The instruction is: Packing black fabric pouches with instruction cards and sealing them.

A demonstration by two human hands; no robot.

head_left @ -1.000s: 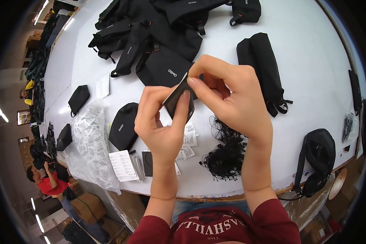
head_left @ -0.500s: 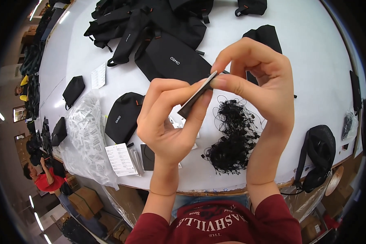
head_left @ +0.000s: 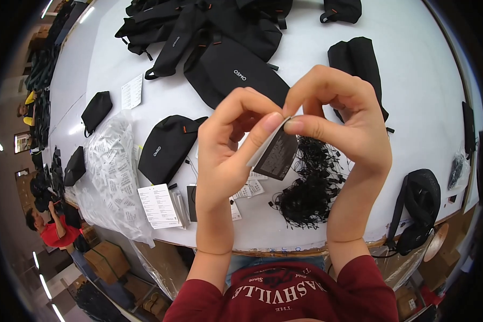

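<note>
Above the table, both of my hands pinch a black hang tag with small light print, and a white edge or card shows along its left side. My left hand is closed, thumb and fingertips on the tag's upper left edge. My right hand pinches the top corner between thumb and forefinger. Whether a string passes through that corner is too small to see. Beneath the hands lies a tangled heap of black tag strings. White cards lie partly hidden behind my left wrist.
A stack of white printed cards sits near the front edge, beside a clear bag of small white labels. A black pouch lies behind it. More black bags are piled farther back. A black mesh bag rests at the right edge.
The hang tag has turned from nearly edge-on so its black printed face shows. My left hand has shifted its grip, with the thumb now up near the top corner.
</note>
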